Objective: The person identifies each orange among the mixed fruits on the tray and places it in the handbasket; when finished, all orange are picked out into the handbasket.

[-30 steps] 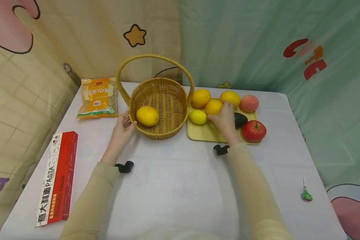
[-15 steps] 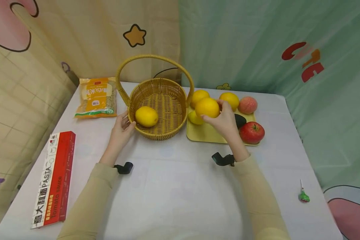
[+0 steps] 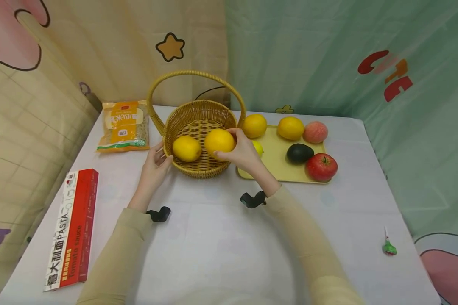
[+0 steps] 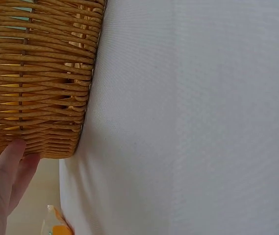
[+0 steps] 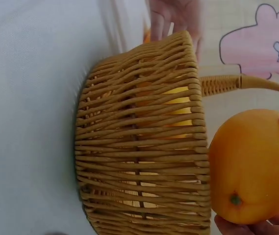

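My right hand holds an orange over the right part of the wicker basket, fingers and thumb around its sides. In the right wrist view the orange shows its green stem spot and sits level with the basket rim. Another yellow-orange fruit lies inside the basket at the left. My left hand rests against the basket's left side. The left wrist view shows fairly straight fingers touching the woven wall from outside.
Right of the basket, a yellow tray bears a dark avocado, a red apple, a pink peach, a lemon and two yellow-orange fruits. A pasta box, a grain bag and a lollipop lie around. The basket handle arches overhead.
My right hand has lifted the orange off the tray and carried it left over the basket. The left hand stays at the basket's side.
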Demonstrator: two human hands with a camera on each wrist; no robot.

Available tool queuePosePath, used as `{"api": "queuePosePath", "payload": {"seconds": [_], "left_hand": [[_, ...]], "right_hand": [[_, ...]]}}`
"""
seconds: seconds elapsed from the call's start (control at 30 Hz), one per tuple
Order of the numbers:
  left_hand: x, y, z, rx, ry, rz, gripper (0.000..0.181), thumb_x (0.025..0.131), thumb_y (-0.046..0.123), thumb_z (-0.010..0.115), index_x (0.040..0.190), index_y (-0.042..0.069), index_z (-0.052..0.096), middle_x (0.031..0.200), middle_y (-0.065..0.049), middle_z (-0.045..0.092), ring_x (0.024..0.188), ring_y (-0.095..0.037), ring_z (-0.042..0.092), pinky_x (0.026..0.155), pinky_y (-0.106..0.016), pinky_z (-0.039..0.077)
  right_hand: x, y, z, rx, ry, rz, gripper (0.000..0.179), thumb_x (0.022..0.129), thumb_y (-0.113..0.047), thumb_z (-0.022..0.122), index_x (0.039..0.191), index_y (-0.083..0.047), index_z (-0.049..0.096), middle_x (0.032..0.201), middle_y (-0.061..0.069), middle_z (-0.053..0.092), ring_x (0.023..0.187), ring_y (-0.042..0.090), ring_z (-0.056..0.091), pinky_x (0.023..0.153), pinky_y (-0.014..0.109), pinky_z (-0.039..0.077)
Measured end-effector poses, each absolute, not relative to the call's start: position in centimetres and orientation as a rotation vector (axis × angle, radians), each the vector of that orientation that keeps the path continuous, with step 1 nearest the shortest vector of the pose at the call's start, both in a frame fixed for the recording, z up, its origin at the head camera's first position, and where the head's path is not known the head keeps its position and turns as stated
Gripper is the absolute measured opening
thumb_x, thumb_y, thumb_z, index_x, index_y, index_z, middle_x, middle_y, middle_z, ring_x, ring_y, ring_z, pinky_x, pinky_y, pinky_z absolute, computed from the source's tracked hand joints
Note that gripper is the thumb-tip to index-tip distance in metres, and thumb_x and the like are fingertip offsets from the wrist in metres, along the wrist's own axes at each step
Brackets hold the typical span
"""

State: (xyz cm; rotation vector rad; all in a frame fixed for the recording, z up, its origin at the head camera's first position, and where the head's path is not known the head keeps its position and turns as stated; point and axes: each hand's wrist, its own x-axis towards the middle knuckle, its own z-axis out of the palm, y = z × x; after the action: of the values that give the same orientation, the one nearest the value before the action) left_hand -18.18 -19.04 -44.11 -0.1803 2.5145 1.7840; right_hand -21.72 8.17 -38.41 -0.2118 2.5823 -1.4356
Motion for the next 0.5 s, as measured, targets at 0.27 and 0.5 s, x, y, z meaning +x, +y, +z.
{"api": "queuePosePath", "payload": {"seconds": [0.27, 0.5], "left_hand": [[-18.3, -18.9, -44.5, -0.187, 2.479, 1.836, 0.064, 0.102, 0.019, 0.054, 0.156, 0.014, 0.021, 0.157, -0.019, 0.033, 0.141, -0.033, 0.040, 0.113, -0.046, 0.042], [-18.3, -19.0, -44.4, -0.185, 2.494, 1.845, 0.063, 0.102, 0.019, 0.053, 0.156, 0.013, 0.022, 0.157, -0.019, 0.033, 0.141, -0.034, 0.040, 0.113, -0.046, 0.042]], "right_hand": [[-23.1, 6.4, -39.9, -0.314, 2.607, -1.244, 0.086, 0.076, -0.037, 0.078, 0.146, -0.008, 0.037, 0.143, 0.013, 0.050, 0.122, 0.027, 0.054, 0.107, 0.042, 0.047], [-23.8, 5.8, -39.9, -0.364, 2.667, -1.088, 0.086, 0.079, -0.034, 0.078, 0.148, -0.006, 0.035, 0.146, 0.013, 0.047, 0.128, 0.027, 0.051, 0.112, 0.041, 0.043]]}}
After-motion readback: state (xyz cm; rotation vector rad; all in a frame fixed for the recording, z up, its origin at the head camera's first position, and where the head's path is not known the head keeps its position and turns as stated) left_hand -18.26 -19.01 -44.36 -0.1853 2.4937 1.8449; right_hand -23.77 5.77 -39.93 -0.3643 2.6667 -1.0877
